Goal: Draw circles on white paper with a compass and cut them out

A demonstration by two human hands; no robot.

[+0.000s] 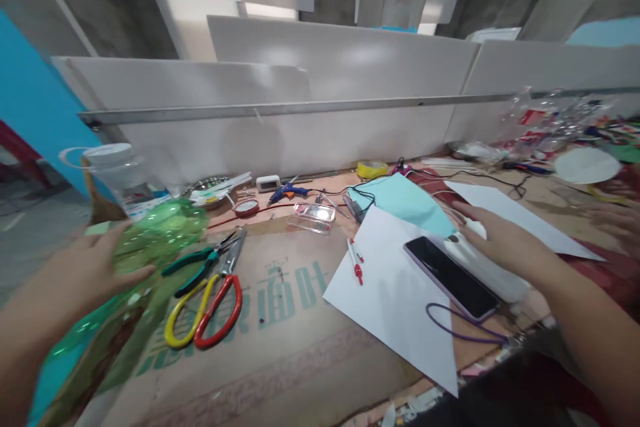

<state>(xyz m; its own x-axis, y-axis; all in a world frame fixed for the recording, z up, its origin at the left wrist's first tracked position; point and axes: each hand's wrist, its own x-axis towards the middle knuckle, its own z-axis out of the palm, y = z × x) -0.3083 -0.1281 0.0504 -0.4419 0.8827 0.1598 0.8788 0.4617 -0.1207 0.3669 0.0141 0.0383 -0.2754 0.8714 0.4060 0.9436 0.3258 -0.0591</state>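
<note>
My left hand [95, 263] is around a clear green plastic bottle [167, 230] at the left edge of the table, its thumb lying along the near side. Right beside the bottle lie teal-handled pliers [195, 265] and scissors [220, 307] with one yellow and one red handle. My right hand [505, 240] reaches in from the right with fingers stretched out, over a long white object [485, 267] that it partly covers. Close to it a dark-screened phone [450, 277] rests on a white paper sheet [395, 307], along with a red-and-white pen [356, 260].
Toward the back are a blue glue gun [287, 193], yellow tape [373, 169], a lidded clear jar [113, 170] and light-blue paper [405, 203]. Clear plastic bottles [535, 120] crowd the back right. Another person's hand [615, 220] is at the right edge. A low white partition [300, 140] runs behind.
</note>
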